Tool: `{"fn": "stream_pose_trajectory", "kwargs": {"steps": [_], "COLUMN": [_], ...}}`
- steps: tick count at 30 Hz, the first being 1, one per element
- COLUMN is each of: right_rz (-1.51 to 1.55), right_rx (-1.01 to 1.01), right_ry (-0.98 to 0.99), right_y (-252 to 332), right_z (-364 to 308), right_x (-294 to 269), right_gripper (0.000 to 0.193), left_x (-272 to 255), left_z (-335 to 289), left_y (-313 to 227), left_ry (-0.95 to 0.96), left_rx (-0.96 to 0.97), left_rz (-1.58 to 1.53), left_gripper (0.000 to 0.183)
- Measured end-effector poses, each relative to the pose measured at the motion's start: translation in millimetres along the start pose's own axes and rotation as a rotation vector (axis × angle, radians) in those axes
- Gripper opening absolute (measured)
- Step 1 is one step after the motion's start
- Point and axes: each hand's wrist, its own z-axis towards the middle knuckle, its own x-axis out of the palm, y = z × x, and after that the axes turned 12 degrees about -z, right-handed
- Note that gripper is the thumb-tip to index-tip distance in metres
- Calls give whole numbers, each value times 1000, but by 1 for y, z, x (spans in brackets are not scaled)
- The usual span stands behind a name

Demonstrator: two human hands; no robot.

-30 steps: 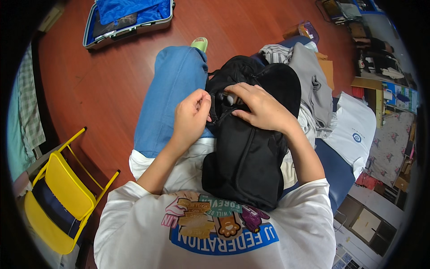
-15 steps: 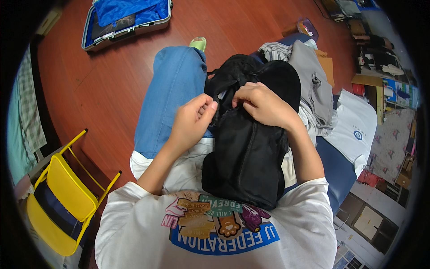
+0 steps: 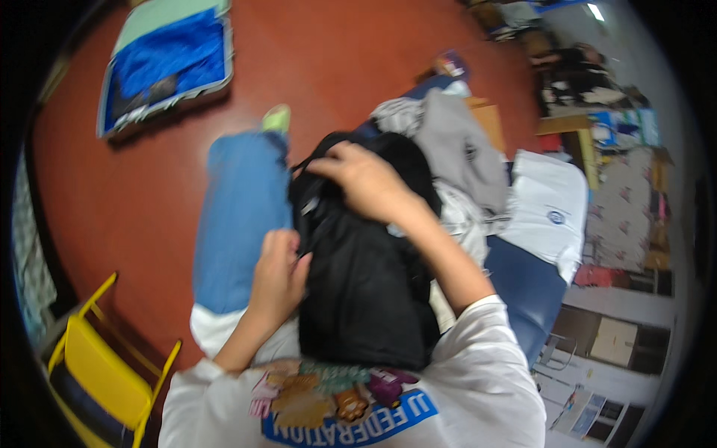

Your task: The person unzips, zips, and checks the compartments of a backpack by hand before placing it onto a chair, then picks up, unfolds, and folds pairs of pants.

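Note:
A black backpack [image 3: 358, 291] lies across my lap with its upper part slack and folded over. My left hand [image 3: 276, 272] is closed at the bag's left edge, its fingertips pinching the fabric there. My right hand [image 3: 366, 179] reaches over the upper part of the bag, thumb and fingers closed on the cloth by its upper left edge. Motion smears the hand a little. A small pale spot shows on the bag between the hands; I cannot make out what it is.
At my right a dark blue padded bench [image 3: 523, 291] carries a grey garment [image 3: 459, 149] and a flat white bag [image 3: 549, 209]. An open suitcase [image 3: 168, 67] with blue lining lies on the red floor at the far left. A yellow folding chair [image 3: 104, 366] stands at the near left.
My right hand has moved from the bag's opening to its upper edge. My left hand has slid down along the bag's left side. The whole view has swung, shifting the bag leftward.

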Motion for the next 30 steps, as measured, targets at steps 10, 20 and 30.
{"fn": "stream_pose_trajectory", "kwargs": {"steps": [10, 20, 30], "right_rz": [-462, -353, -66], "right_rx": [62, 138, 166], "right_ry": [7, 34, 53], "right_y": [10, 3, 10], "right_z": [7, 11, -5], "right_x": [12, 9, -19], "right_gripper": [17, 15, 13], "left_x": [-7, -9, -10], "left_z": [3, 8, 5], "left_y": [-6, -6, -4], "left_ry": [89, 103, 136], "left_rx": [-68, -43, -67], "left_rz": [11, 0, 15], "left_gripper": [26, 24, 22]}}
